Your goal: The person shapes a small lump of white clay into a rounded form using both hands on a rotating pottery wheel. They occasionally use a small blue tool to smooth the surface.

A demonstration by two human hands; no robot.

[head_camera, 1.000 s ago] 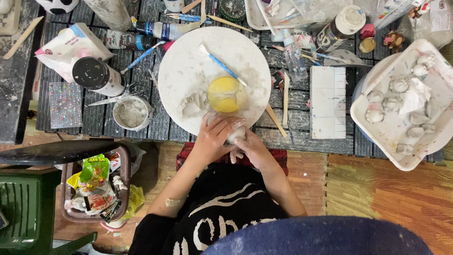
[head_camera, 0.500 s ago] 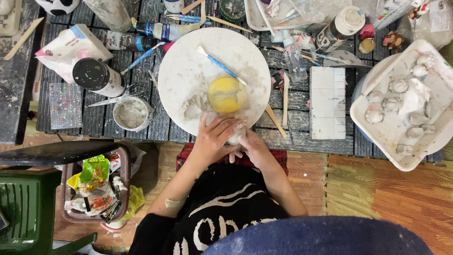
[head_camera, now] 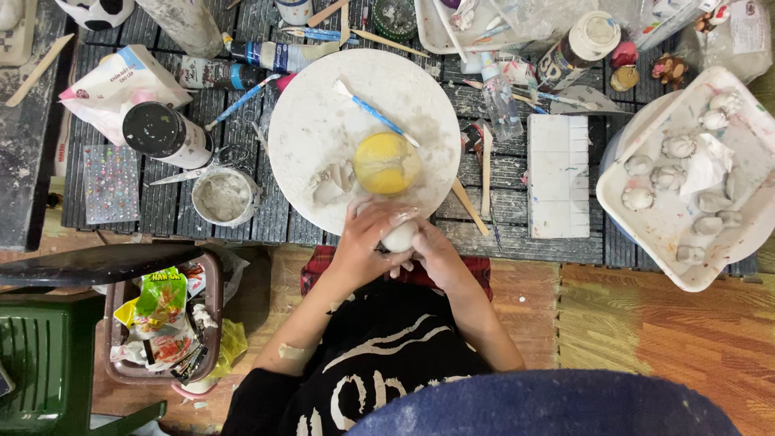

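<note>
1. Clay ball (head_camera: 399,236), the small white lump being worked, sits between the two hands at the near edge of the round board, but the list runs from the biggest thing down.
2. Dark slatted table (head_camera: 242,206) carries nearly everything in view, from the paint bottles at the far side to the tools at the near side.
3. White square tray (head_camera: 658,218) at the right end holds a scatter of small pale clay shapes.
4. Round white board (head_camera: 323,121) lies in the middle of the table, smeared with clay; a thin blue tool (head_camera: 378,118) lies across it.
5. Brown bin (head_camera: 115,323) full of wrappers stands on the floor to the left of the person.
6. White block (head_camera: 557,173), ridged like a palette, lies between the board and the tray.
7. Yellow bowl (head_camera: 386,163) rests on the board, just beyond the hands.
8. Small cup (head_camera: 224,196) of pale paste stands just left of the board.
9. Left hand (head_camera: 365,242) curls around the left side of the ball, fingers bent over its top.
10. Right hand (head_camera: 436,257) cups the ball from the right and below, so both hands are closed together on it.
11. Clay ball itself shows only as a white patch between the fingers, touching both hands and just clear of the bowl.
</note>
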